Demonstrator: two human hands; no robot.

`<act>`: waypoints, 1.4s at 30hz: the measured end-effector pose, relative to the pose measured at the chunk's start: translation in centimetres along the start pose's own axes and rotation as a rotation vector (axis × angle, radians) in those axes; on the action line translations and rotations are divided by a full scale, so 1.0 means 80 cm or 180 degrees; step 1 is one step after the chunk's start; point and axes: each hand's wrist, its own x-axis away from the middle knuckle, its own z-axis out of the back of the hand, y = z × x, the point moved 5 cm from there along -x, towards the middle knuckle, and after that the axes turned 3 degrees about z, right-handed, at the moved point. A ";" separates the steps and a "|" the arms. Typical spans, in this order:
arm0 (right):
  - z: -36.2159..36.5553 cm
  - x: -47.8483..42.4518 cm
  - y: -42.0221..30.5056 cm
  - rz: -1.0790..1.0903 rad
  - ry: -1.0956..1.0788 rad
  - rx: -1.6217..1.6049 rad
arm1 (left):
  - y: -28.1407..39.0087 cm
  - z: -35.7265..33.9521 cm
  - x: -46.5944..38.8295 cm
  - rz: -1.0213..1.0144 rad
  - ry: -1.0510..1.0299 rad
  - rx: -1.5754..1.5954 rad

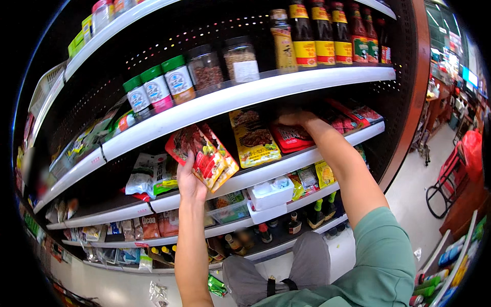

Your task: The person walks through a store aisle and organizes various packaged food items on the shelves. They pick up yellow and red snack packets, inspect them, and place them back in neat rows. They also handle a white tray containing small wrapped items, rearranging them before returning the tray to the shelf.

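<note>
In my left hand (190, 180) are red and yellow seasoning pouches (207, 159), at least two overlapping, held tilted in front of the middle shelf. My right arm reaches onto that shelf. My right hand (293, 117) is in shadow beneath the shelf above, over a red pouch (291, 137); its fingers are mostly hidden, so I cannot tell whether they grip anything. A yellow pouch (255, 138) with a food picture lies flat between my two hands. More red packets (351, 117) lie to the right of my right wrist.
Overhead, a white shelf edge (245, 91) carries green-capped shakers (178, 78), spice jars (241, 57) and sauce bottles (322, 34). Lower shelves hold a white foam box (270, 193) and cocoa packets (150, 226). A brown upright panel (412, 92) bounds the right. Wrappers (158, 293) litter the floor.
</note>
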 end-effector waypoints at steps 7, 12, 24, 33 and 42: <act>-0.043 -0.007 0.143 -0.0800 -0.0903 -0.0337 | -0.027 -0.026 -0.007 -0.0059 -0.0119 0.0117; 0.004 -0.018 0.110 -0.1236 -0.1628 -0.0139 | -0.013 -0.014 0.001 -0.0150 0.0065 -0.0050; 0.104 -0.015 0.041 0.0102 -0.0263 -0.0027 | -0.019 -0.015 -0.001 -0.0185 0.0149 -0.0018; 0.093 -0.023 0.064 0.0029 0.0140 -0.0024 | -0.018 -0.021 0.001 -0.0203 0.0025 0.0021; 0.048 -0.039 0.092 -0.0004 0.0812 0.0058 | -0.020 -0.021 0.000 -0.0169 0.0081 -0.0160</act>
